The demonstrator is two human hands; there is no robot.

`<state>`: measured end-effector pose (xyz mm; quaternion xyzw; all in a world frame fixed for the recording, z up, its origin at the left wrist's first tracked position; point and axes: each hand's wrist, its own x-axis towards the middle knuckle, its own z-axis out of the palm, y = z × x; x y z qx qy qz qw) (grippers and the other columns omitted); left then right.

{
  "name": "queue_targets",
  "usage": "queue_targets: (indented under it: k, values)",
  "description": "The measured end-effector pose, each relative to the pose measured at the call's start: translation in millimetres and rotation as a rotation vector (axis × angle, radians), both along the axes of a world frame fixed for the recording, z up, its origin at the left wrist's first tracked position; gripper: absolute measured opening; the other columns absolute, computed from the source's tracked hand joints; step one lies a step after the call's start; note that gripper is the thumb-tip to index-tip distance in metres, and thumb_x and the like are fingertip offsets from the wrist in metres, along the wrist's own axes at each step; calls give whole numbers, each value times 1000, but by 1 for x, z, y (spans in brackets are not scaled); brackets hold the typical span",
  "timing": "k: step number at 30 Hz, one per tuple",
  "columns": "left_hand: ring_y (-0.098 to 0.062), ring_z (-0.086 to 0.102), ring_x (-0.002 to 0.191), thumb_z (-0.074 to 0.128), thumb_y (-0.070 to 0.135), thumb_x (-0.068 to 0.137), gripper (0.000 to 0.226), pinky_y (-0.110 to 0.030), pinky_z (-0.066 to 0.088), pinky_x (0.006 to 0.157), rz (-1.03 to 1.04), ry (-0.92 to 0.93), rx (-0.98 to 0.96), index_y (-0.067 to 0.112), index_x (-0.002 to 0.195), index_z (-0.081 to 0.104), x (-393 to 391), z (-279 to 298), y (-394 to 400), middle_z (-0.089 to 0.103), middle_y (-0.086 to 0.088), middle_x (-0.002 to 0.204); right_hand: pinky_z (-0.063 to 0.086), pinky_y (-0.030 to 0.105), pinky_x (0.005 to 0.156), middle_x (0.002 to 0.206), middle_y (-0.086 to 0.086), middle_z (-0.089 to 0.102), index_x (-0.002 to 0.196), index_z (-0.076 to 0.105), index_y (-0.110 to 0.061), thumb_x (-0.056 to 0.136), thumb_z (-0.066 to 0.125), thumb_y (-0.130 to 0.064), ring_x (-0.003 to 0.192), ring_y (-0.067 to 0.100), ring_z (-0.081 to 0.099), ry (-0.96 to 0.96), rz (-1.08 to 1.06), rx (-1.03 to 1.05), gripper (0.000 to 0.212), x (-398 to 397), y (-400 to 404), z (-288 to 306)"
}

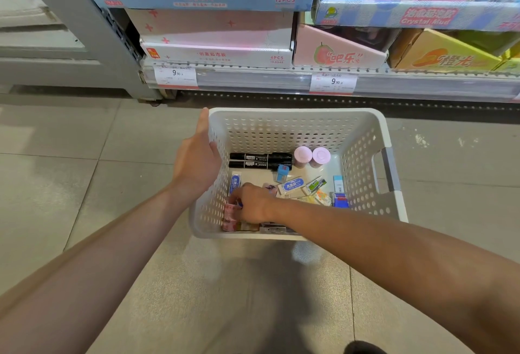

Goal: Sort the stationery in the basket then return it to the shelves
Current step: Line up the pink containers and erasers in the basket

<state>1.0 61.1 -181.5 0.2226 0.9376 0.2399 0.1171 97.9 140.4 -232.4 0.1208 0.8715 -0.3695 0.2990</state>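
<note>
Right hand (251, 204) around pink packet (230, 211)

Both forearms were bare from elbow to wrist, with no sleeve in view. The left hand (197, 156) and the right hand (253, 203) wore no gloves, and no watch or band showed on either wrist. A dark rounded shape, perhaps a shoe (364, 347), showed at the bottom edge.
</note>
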Motion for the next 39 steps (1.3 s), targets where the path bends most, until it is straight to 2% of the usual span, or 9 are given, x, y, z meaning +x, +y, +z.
queue_targets:
  k: [3,8,15,22,25,28,32,35,39]
  values:
    - [-23,63,66,43,7,97,68,-44,58,64,-3,5,1,21,153,7,0,-1,0,63,-13,95,43,28,79,125,12,54,129,51,-10,90,57,-17,110,27,55,1,-12,-27,40,0,0,1]
    - [-22,61,63,43,7,97,68,-42,58,62,2,11,-26,21,153,7,0,0,1,56,-4,83,43,32,90,127,13,55,129,47,-10,89,60,-19,115,28,52,-3,-41,-90,43,2,3,2]
    - [-26,61,60,41,7,97,67,-43,57,58,-5,5,-17,20,153,6,-1,-1,-1,63,-12,80,43,31,88,126,12,55,132,43,-9,87,64,-21,113,27,53,14,-57,-129,51,4,6,5]
    - [-25,61,62,42,9,97,67,-43,57,61,7,11,-16,23,153,6,-1,-2,0,61,-9,82,46,32,86,113,11,62,116,59,-8,84,67,-26,104,25,57,154,-99,-82,38,7,34,25]
    - [-24,59,61,41,9,97,66,-40,54,59,12,5,-23,23,152,7,-1,-2,0,61,-11,80,49,39,85,108,9,62,109,62,-11,81,69,-27,99,24,58,251,-133,31,33,13,57,35]
    - [-18,53,60,41,8,97,66,-34,48,57,5,6,-6,22,153,8,-1,-1,0,57,-7,80,48,35,86,109,4,55,110,60,-15,82,68,-30,99,20,54,269,-112,197,33,25,83,48]
    - [-17,55,65,43,8,97,67,-31,46,59,-1,19,3,21,153,8,0,-2,0,53,-2,89,52,33,75,102,7,64,106,61,-10,86,59,-28,93,25,61,172,-48,432,27,35,114,58]
    - [-19,57,70,44,7,97,68,-31,49,60,-17,27,7,20,153,8,0,-3,0,52,-1,92,42,27,66,102,9,64,106,60,-8,86,62,-25,93,27,61,98,12,594,26,39,129,66]
    - [-19,58,72,45,7,97,68,-31,51,61,-27,36,4,19,153,8,-1,-4,-1,58,-6,98,37,28,66,110,14,58,106,62,-7,87,60,-13,85,28,54,34,52,694,20,42,140,71]
